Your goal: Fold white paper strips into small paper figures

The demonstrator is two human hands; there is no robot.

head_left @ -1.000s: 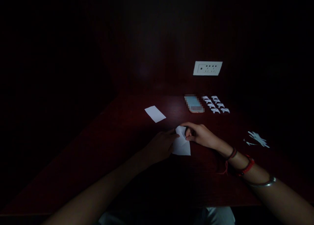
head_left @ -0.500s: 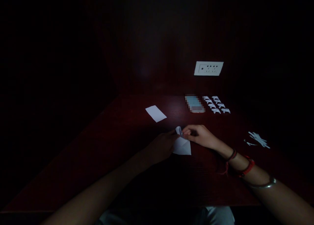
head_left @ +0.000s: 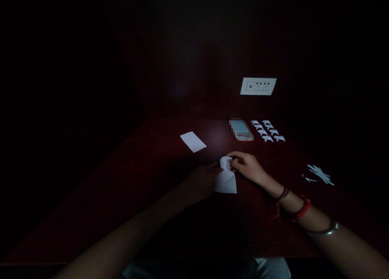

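Observation:
A white sheet of paper [head_left: 227,181] lies partly folded on the dark red table [head_left: 127,198], in the middle of the head view. My left hand [head_left: 200,181] rests on its left edge, fingers curled and pressing it down. My right hand [head_left: 247,165] pinches the raised top corner of the same paper between thumb and fingers. Red thread bands and a metal bangle circle my right wrist.
A second white paper slip [head_left: 193,141] lies farther back on the left. A phone [head_left: 241,130] sits beside several small folded paper pieces [head_left: 268,130]. Paper scraps [head_left: 319,174] lie at the right. A white wall socket [head_left: 258,86] is behind. The room is very dark.
My right hand has shifted slightly along the paper's top corner, bending it over. The left hand has stayed in place on the sheet.

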